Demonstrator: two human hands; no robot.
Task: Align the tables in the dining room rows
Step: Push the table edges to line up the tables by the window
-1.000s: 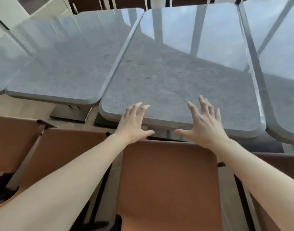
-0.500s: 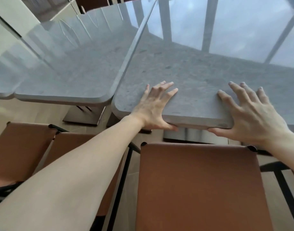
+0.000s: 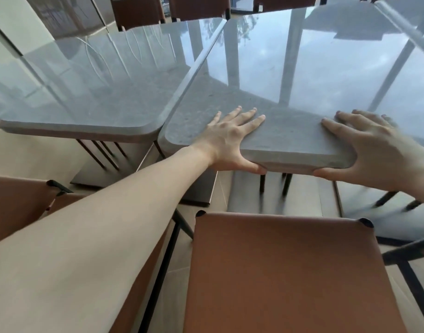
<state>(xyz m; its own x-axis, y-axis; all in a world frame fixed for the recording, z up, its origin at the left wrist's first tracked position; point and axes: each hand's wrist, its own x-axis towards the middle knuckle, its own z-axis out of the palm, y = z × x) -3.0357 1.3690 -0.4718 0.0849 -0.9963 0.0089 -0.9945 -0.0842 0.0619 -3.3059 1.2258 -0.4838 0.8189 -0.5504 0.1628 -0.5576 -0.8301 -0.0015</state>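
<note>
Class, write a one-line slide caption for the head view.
Both hands, left and right, grip the grey stone-topped table's near edge above a brown leather chair.

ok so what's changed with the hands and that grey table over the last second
Both hands came forward from hovering over the near edge and took hold of the middle table: the left hand and right hand now lie fingers on top, thumbs under the rim. The left table and brown chair stayed put.
</note>
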